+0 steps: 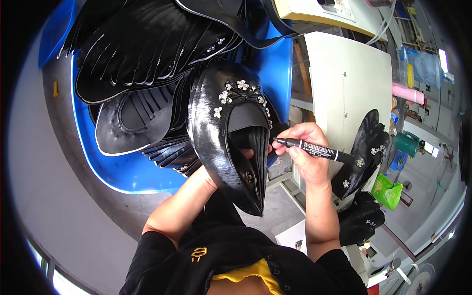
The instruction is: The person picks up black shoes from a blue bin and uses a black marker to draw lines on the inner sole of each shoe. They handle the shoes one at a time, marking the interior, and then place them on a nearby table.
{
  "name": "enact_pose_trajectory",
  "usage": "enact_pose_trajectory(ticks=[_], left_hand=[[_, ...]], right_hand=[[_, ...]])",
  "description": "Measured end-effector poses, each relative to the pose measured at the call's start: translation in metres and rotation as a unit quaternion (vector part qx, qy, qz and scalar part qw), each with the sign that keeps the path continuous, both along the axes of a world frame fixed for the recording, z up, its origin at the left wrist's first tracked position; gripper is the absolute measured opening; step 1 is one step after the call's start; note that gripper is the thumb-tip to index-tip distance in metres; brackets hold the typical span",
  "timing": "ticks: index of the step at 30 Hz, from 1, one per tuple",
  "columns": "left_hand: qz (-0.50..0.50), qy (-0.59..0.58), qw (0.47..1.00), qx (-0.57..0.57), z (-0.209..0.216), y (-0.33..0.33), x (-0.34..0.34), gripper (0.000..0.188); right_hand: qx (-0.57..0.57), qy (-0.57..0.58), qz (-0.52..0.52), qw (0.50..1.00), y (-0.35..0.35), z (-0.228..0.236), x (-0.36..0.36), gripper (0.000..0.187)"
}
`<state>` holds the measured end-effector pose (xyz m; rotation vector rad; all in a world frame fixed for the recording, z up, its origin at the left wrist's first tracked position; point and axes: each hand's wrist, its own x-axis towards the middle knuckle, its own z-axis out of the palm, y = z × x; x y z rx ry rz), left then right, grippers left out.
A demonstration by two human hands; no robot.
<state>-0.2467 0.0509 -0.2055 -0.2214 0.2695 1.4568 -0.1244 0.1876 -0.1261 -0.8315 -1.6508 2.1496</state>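
A stack of glossy black shoe uppers (211, 132), edged with silver flower ornaments, is held upright in front of me. My left hand (205, 179) grips it from behind; a fingertip shows through the opening, and most of the hand is hidden. In my right hand (313, 168) is a black marker pen (319, 150), uncapped. Its tip points left at the right edge of the uppers; whether it touches them I cannot tell.
A blue plastic tub (123, 179) at the left holds several bundles of black uppers (132, 49). More uppers (361, 152) lie on the pale table (329, 93) at the right. Beyond it are a pink bottle (408, 93) and a green packet (387, 191).
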Motion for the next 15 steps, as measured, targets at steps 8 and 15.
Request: enact_pose_trajectory(ticks=[8,15], left_hand=[[-0.022,-0.085,0.996,-0.027,-0.002,-0.001,-0.001,0.042],[-0.02,-0.098,0.995,-0.021,-0.004,-0.002,-0.001,0.038]], right_hand=[[0.002,0.014,0.044,0.999,0.01,-0.005,-0.004,0.015],[0.064,0.003,0.023,0.998,-0.003,-0.008,0.0,0.015]])
